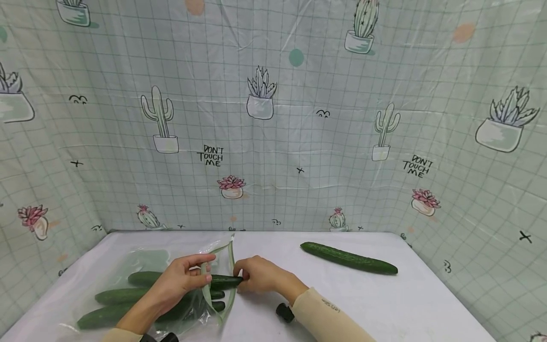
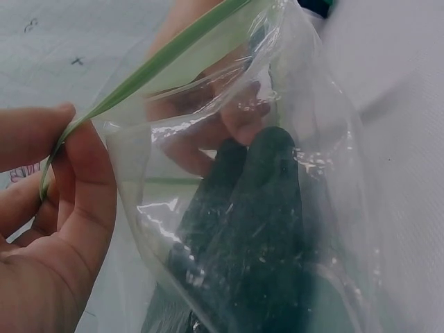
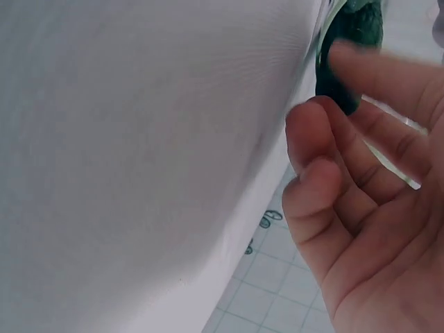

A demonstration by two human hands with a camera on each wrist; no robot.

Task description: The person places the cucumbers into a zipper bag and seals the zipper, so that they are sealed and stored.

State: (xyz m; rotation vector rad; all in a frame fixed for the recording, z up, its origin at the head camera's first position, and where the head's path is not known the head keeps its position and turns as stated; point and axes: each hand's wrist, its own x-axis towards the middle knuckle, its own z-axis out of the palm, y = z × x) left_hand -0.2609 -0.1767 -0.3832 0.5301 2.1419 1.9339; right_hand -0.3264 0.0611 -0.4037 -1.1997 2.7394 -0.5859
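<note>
A clear plastic bag with a green zip edge (image 1: 231, 297) lies on the left of the table, holding several cucumbers (image 1: 117, 296). My left hand (image 1: 181, 280) pinches the green edge of the bag's mouth between thumb and fingers, as the left wrist view (image 2: 59, 229) also shows. At that mouth, one cucumber (image 1: 225, 281) sticks out toward the right. Its end is between the thumb and fingers of my right hand (image 1: 260, 275); the right wrist view shows the thumb against the dark green cucumber (image 3: 347, 41). Part of its length is hidden behind my left hand.
Another cucumber (image 1: 348, 259) lies alone at the back right of the white table (image 1: 384, 308). A curtain (image 1: 290, 142) printed with cacti and grid lines hangs behind the table and along both sides.
</note>
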